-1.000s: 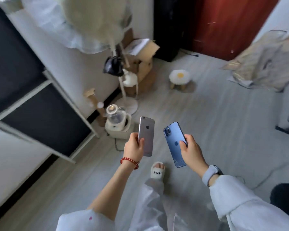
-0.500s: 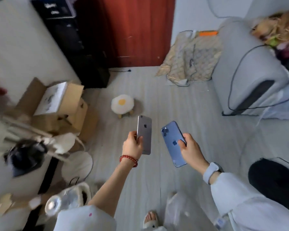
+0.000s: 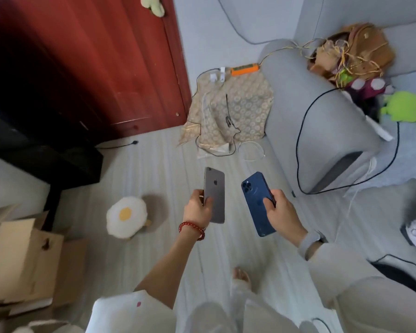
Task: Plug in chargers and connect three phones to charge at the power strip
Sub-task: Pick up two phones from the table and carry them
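1. Left hand (image 3: pixel 197 210) grasps the slim grey metal-backed phone (image 3: pixel 214 194); right hand (image 3: pixel 282 210) grasps the dark blue glass-backed phone (image 3: pixel 257 203).
2. Orange power strip (image 3: pixel 245 69) lies well ahead, on the floor beside the grey sofa (image 3: pixel 322 121).
3. Risk: loose cables (image 3: pixel 250 150) on the floor could snag a foot; one-handed grips might let a phone slip.

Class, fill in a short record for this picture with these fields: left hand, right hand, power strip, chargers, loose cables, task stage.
left hand: left hand grips the grey phone, back facing the camera
right hand: right hand grips the blue phone, back facing the camera
power strip: orange power strip on the floor by the sofa
chargers: two white chargers beside the strip; whether plugged in is unclear
loose cables: white cable and black cable by the patterned cloth
task stage: neither phone connected yet; only two phones visible
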`<state>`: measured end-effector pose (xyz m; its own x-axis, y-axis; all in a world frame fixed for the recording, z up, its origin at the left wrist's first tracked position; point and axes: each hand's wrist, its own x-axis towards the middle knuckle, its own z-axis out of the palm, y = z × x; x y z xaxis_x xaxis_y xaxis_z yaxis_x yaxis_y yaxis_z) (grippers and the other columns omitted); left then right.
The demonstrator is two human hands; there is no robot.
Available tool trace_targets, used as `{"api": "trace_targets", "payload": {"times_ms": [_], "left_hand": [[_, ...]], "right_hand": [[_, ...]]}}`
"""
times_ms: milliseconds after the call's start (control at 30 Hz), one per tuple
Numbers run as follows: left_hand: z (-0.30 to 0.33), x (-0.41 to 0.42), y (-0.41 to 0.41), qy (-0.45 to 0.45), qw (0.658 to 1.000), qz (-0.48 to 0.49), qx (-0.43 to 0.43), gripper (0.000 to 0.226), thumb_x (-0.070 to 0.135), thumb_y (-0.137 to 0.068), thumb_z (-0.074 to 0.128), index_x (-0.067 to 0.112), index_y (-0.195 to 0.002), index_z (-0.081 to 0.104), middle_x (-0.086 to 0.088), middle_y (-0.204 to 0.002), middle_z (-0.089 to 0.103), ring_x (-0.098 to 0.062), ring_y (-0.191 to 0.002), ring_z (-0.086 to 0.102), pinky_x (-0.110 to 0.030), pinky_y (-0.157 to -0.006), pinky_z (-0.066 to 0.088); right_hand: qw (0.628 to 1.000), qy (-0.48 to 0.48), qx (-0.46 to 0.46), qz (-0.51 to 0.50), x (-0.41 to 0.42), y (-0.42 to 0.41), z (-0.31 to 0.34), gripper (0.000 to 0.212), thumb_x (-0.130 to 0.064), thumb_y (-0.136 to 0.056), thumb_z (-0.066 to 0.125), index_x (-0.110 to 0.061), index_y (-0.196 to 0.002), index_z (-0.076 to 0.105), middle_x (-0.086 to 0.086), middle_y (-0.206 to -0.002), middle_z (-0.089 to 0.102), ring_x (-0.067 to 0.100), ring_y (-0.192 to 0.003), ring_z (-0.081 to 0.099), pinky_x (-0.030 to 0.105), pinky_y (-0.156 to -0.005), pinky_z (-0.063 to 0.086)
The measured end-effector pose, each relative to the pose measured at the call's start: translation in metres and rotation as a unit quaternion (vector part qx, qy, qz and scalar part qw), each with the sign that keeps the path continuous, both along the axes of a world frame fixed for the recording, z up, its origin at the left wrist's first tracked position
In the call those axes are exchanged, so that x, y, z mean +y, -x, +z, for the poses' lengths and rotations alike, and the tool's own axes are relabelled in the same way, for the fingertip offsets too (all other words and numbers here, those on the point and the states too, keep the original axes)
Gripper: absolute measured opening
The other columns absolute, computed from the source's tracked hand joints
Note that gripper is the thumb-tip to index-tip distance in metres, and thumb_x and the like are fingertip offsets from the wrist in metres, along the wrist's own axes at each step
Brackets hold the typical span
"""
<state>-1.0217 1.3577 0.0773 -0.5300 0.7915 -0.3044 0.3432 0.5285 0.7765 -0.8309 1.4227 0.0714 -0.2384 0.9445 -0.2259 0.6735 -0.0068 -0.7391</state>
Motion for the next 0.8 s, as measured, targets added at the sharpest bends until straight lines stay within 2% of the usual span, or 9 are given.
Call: {"api": "trace_targets", "payload": {"times_ms": [100,267,433,567,800], "left_hand": [[0.004,0.075,0.012,0.0,1.0,-0.004,-0.008,0.022,0.018,-0.088,0.049,0.006,-0.106,0.049,-0.002,-0.088,0.055,-0.021,-0.077,0.05,-0.027,-0.063,0.037],[-0.007,0.193,0.048,0.01,1.0,-0.013,-0.007,0.023,0.019,-0.088,0.049,0.006,-0.107,0.05,-0.008,-0.096,0.06,-0.02,-0.078,0.051,-0.027,-0.065,0.039],[-0.024,0.326,0.096,0.003,1.0,-0.011,-0.013,0.025,0.02,-0.088,0.05,0.006,-0.109,0.05,-0.014,-0.106,0.063,-0.02,-0.079,0.051,-0.028,-0.065,0.041],[-0.03,0.439,0.139,0.011,0.999,0.003,-0.043,0.026,0.02,-0.087,0.051,0.005,-0.109,0.049,-0.016,-0.11,0.062,-0.022,-0.083,0.053,-0.031,-0.068,0.044],[-0.035,0.599,0.173,0.065,0.994,-0.008,-0.084,0.029,0.017,-0.085,0.051,0.006,-0.111,0.047,-0.015,-0.11,0.063,-0.025,-0.083,0.057,-0.033,-0.067,0.048]], "right_hand": [[1.0,-0.004,-0.007,-0.016,0.073,0.011,0.003,0.016,-0.017,-0.092,0.045,-0.005,-0.102,0.046,0.001,-0.077,0.049,0.022,-0.068,0.048,0.026,-0.05,0.032],[0.999,0.019,0.001,-0.035,0.184,0.041,-0.009,0.019,-0.018,-0.092,0.046,-0.006,-0.106,0.047,0.003,-0.088,0.054,0.024,-0.076,0.052,0.029,-0.063,0.037],[0.999,0.03,-0.003,-0.043,0.312,0.088,-0.021,0.017,-0.02,-0.092,0.045,-0.008,-0.104,0.046,0.003,-0.089,0.054,0.026,-0.079,0.053,0.031,-0.065,0.04],[0.998,0.049,-0.018,-0.04,0.427,0.131,-0.018,0.019,-0.019,-0.093,0.043,-0.006,-0.106,0.046,0.003,-0.086,0.053,0.024,-0.074,0.05,0.03,-0.059,0.034],[0.994,0.069,-0.046,-0.069,0.58,0.158,-0.021,0.021,-0.019,-0.093,0.042,-0.008,-0.111,0.044,0.007,-0.097,0.058,0.026,-0.079,0.052,0.033,-0.068,0.039]]}}
